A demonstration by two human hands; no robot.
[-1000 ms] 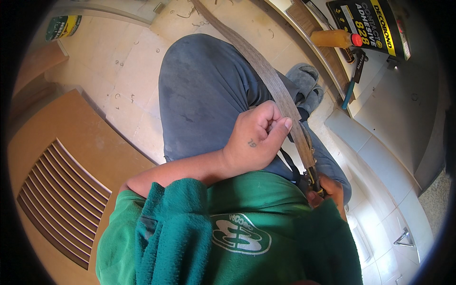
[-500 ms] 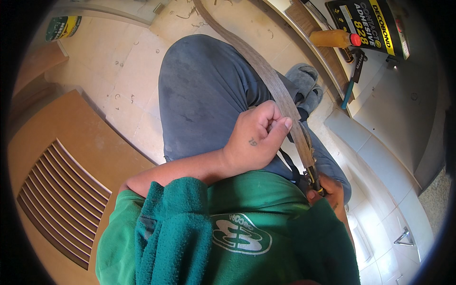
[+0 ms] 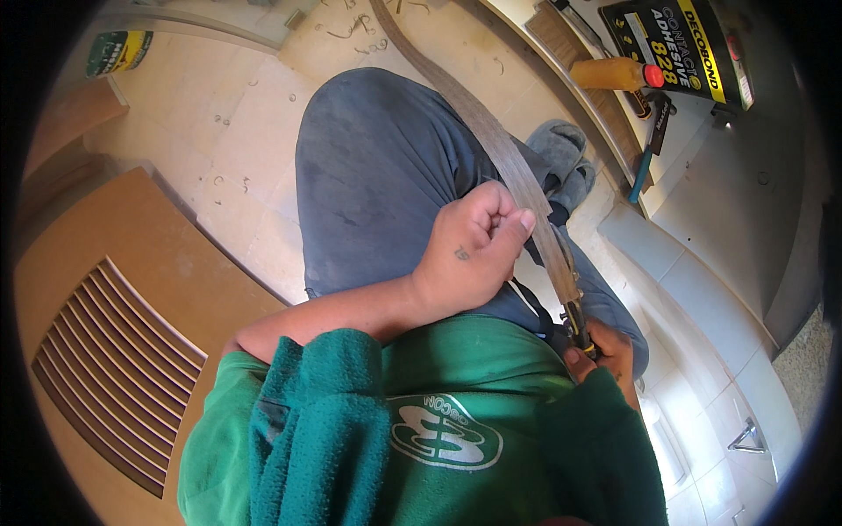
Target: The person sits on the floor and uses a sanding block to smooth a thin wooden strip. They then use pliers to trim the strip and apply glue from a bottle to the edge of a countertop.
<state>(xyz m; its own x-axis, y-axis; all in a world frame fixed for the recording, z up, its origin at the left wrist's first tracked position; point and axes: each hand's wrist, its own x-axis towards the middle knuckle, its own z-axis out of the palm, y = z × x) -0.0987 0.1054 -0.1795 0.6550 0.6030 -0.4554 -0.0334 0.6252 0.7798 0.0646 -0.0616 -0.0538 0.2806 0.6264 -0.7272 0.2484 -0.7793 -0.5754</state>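
Scrap-strewn floor (image 3: 259,167) (louvred panel (image 3: 162,254), bottle (image 3: 603,74) around); left hand (image 3: 474,250) pinching strip (image 3: 503,153), right hand (image 3: 617,352) gripping dark tool (image 3: 575,323).

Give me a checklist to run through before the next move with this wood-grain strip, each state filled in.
1. Left hand at the edge of the wood-grain strip: ok, thumb against it.
2. Left-hand grip firm: cannot tell; the curled fingers are partly hidden.
3. Right hand on the dark metal tool at the strip's near end: ok.
4. Strip's far end free: cannot tell; it runs out of view at the top.
5. Floor free of scraps: not ok; small curled pieces lie scattered on it.
6. Red cap on the bottle of amber liquid: ok.
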